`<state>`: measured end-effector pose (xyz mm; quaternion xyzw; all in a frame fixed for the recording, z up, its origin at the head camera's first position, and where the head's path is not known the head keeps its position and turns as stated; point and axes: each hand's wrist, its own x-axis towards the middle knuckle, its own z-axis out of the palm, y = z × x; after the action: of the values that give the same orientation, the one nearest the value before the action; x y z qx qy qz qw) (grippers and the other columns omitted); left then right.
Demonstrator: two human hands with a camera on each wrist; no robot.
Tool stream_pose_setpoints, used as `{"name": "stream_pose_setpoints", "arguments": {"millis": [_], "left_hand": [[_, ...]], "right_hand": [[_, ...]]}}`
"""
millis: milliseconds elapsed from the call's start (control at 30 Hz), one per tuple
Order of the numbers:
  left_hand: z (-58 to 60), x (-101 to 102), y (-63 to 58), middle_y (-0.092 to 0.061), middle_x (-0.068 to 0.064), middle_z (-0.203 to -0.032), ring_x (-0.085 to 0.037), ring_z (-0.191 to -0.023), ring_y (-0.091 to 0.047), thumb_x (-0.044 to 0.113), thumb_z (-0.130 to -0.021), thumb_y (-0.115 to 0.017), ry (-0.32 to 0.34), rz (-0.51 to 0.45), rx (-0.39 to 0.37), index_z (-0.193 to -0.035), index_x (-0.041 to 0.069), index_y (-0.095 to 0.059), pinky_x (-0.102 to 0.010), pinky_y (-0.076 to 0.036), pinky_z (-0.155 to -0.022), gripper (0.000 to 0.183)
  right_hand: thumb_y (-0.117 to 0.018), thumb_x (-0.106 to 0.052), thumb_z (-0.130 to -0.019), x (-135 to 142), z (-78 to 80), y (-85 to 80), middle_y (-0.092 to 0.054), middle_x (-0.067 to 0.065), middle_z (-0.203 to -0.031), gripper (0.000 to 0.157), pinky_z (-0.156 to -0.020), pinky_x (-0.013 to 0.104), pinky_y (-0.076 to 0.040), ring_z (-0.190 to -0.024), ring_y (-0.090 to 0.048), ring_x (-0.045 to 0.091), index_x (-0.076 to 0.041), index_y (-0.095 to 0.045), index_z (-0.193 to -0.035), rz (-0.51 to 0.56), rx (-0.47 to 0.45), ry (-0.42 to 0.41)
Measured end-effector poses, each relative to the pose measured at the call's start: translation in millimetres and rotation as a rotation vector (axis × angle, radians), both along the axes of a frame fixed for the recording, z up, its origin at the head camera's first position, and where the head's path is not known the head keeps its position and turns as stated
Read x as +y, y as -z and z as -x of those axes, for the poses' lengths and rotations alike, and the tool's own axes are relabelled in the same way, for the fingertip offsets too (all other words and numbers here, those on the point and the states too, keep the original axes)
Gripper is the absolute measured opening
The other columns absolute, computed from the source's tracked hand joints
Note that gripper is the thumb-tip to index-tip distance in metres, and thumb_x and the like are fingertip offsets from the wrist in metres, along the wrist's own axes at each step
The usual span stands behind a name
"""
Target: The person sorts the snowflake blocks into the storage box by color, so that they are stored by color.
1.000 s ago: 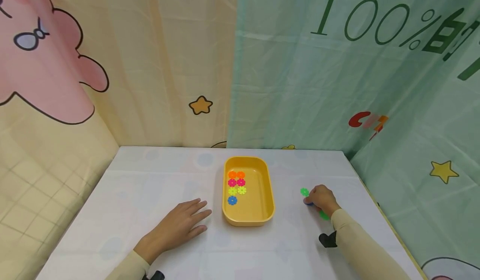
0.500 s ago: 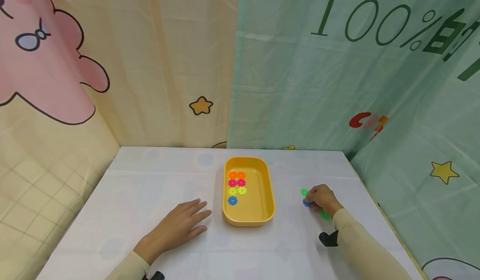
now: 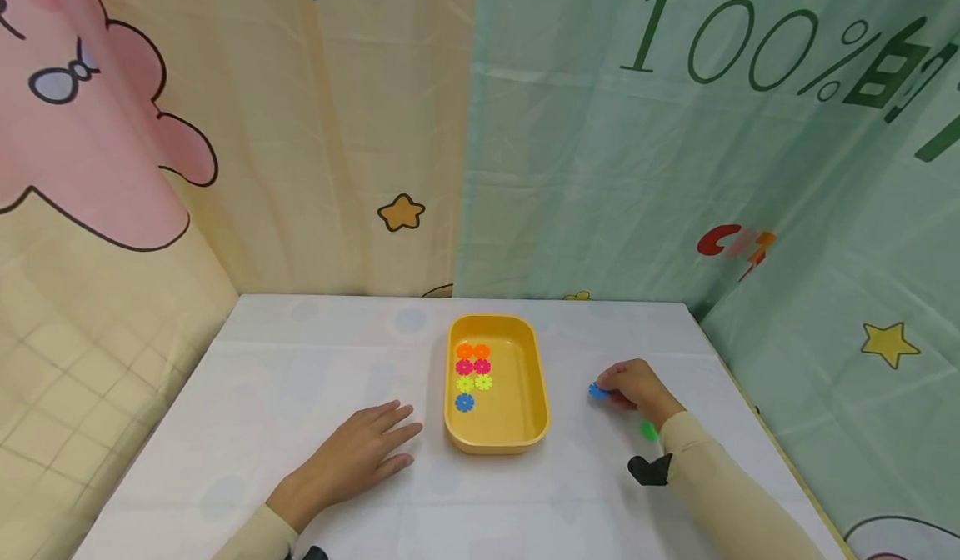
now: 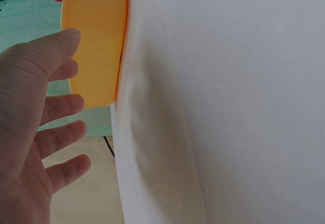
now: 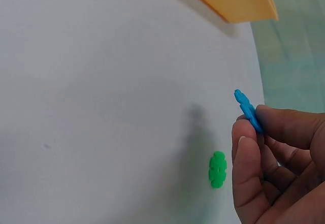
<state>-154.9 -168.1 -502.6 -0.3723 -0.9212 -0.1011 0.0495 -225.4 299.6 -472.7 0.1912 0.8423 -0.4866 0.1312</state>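
Observation:
My right hand (image 3: 639, 388) pinches a blue flower-shaped plastic disc (image 3: 597, 391) between thumb and fingers, right of the yellow tray (image 3: 519, 414). In the right wrist view the blue disc is seen nearly edge-on, raised over the table, with a green disc (image 5: 217, 169) lying below. One green disc (image 3: 648, 430) shows beside the right wrist in the head view. My left hand (image 3: 352, 455) is left of the tray, fingers spread and holding nothing. Inside the tray's left half are pairs of orange (image 3: 473, 351), pink (image 3: 473, 367) and yellow discs (image 3: 474, 383), plus a single blue one (image 3: 464, 402).
A white cloth covers the table (image 3: 322, 360). Printed curtains (image 3: 585, 168) hang directly behind and at both sides. Black bands (image 3: 649, 470) show at the sleeves.
The right hand has lifted the blue disc from the table and moved slightly left and away with it. The far green disc is now hidden behind that hand. The left hand stays put.

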Motion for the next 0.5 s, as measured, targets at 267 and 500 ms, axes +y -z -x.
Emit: {"name": "stream_pose_setpoints", "arguments": {"millis": [267,500], "left_hand": [[-0.2,-0.2,1.5,-0.059,-0.008,-0.146,-0.032,-0.138,-0.051,0.044,-0.096,-0.069,-0.001,-0.005,0.0,-0.138,0.019,-0.065,-0.054,-0.047,-0.108,0.049],[-0.8,0.0,0.6,-0.059,-0.007,-0.146,-0.032,-0.138,-0.051,0.044,-0.096,-0.069,-0.001,-0.002,0.001,-0.138,0.02,-0.066,-0.053,-0.046,-0.109,0.048]], "right_hand": [[-0.066,-0.012,-0.099,-15.0,5.6,-11.3,-0.069,0.008,-0.088,0.019,-0.065,0.025,-0.058,-0.07,-0.062,0.016,0.004,-0.066,-0.109,0.038,-0.007,-0.002],[-0.067,-0.015,-0.099,-26.4,11.2,-19.3,-0.07,0.005,-0.086,0.02,-0.064,0.025,-0.057,-0.068,-0.061,0.014,0.002,-0.069,-0.109,0.041,0.023,-0.023]]}}
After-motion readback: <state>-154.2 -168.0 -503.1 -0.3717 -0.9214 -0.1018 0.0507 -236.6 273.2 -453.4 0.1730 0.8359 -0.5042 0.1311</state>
